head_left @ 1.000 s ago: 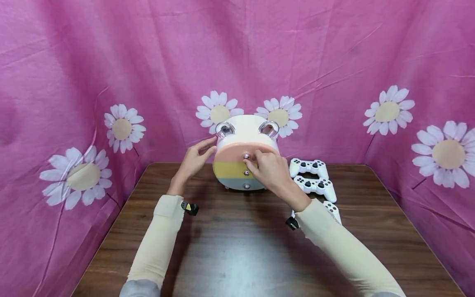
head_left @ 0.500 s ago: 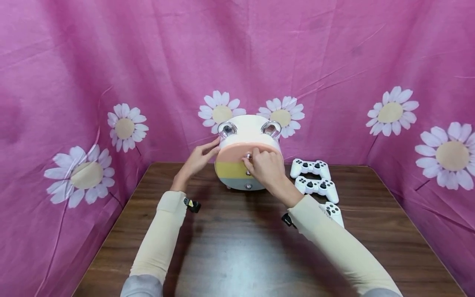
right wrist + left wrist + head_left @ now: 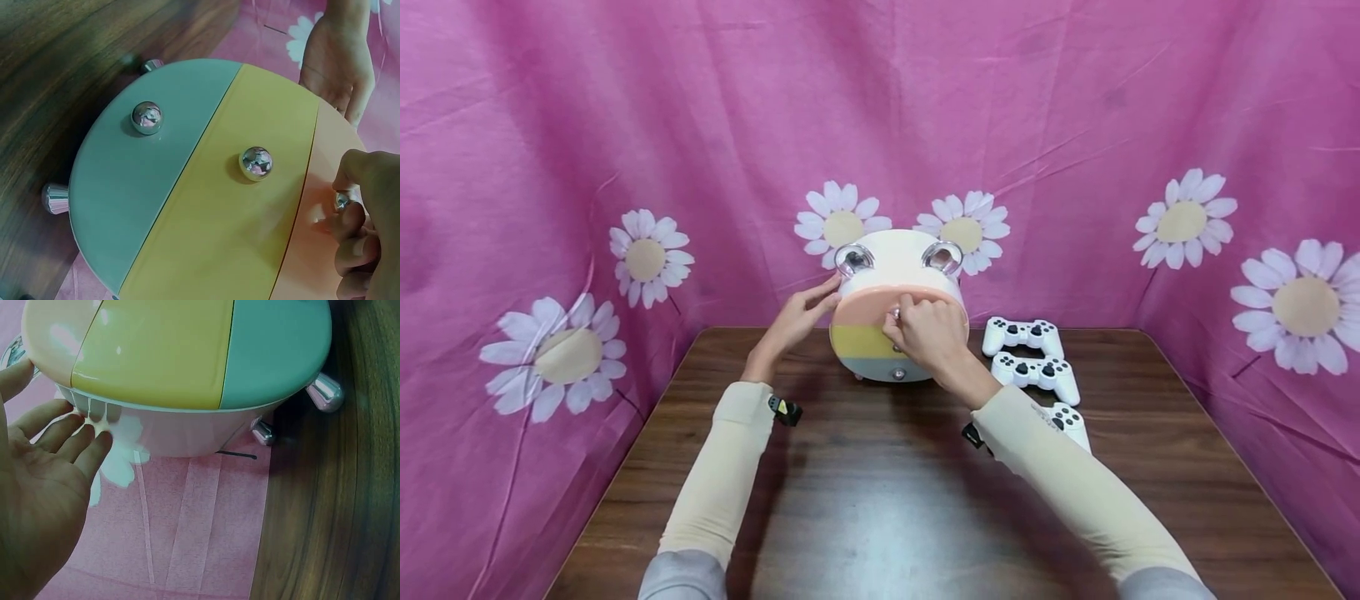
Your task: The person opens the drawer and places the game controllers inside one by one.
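Note:
A rounded mini drawer cabinet [image 3: 853,342] stands on the table, with a peach, a yellow and a teal drawer front and ring-shaped "eyes" on its white top. My right hand [image 3: 931,333] pinches the shiny round knob [image 3: 342,200] of the peach top drawer between thumb and curled index finger. The middle knob [image 3: 256,164] and the bottom knob [image 3: 147,117] are free. My left hand [image 3: 797,319] is at the cabinet's left side, its fingertips [image 3: 100,440] at the white side wall and its fingers spread. All the drawer fronts look flush.
Three white game controllers [image 3: 1037,375] lie to the right of the cabinet, the nearest partly behind the right sleeve. Short metal feet [image 3: 326,392] hold up the cabinet. A pink daisy-print cloth [image 3: 880,108] hangs behind the wooden table [image 3: 865,500].
My right wrist has shifted a little left and the fingers have curled more tightly round the top knob; the hand now covers most of the middle knob. My left hand stays at the side.

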The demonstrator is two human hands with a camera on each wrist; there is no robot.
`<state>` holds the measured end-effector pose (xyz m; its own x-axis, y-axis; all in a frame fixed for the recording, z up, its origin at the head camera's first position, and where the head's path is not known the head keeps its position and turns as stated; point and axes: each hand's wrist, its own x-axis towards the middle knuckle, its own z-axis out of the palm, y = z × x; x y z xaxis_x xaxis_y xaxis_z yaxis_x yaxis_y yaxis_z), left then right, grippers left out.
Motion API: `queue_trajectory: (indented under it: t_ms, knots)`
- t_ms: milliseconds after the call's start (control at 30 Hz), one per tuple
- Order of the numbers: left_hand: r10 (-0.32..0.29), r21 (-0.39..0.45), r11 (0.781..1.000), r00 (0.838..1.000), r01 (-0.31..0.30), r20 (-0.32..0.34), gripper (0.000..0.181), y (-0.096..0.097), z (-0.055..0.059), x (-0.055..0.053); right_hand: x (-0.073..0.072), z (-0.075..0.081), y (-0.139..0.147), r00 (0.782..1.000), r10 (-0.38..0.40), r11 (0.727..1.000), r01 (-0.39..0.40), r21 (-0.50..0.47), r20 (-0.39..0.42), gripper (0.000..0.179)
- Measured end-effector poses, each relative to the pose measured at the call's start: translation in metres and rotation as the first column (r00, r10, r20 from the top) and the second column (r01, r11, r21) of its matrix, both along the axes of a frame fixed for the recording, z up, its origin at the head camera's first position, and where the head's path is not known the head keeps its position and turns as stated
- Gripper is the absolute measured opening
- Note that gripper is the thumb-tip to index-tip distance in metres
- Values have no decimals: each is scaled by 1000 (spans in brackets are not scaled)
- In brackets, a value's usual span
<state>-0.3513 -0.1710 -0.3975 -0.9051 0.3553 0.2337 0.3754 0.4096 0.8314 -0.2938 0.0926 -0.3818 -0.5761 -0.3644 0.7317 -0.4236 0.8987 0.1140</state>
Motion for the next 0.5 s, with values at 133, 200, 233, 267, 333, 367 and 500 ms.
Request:
queue_trajectory:
  t_ms: [133,200,233,267,333,367,500]
  knots:
    - [-10,34,999,999,9,43,54,-1,1,-1,-2,0,-1,1000,-1,1000,1,3,-4,29]
    - [-11,45,999,998,9,60,54,-2,1,-1,-3,-1,-1,1000,-1,1000,1,3,-9,28]
    - [-10,46,999,998,7,67,54,-2,1,-1,-2,-1,-1,1000,0,1000,0,2,-10,28]
    - [-9,47,999,997,5,71,55,-3,0,0,-2,-1,-1,1000,-1,1000,1,1,-12,27]
    - [-7,48,999,997,4,76,55,-3,0,0,0,-2,-1,1000,-4,1000,4,-3,-19,27]
    - [-7,47,999,997,3,78,56,-3,-1,0,1,-2,0,1000,-6,1000,6,-9,-25,27]
    - [-7,55,998,997,3,78,57,-3,-2,-1,6,-3,1,999,-2,1000,1,-18,-49,27]
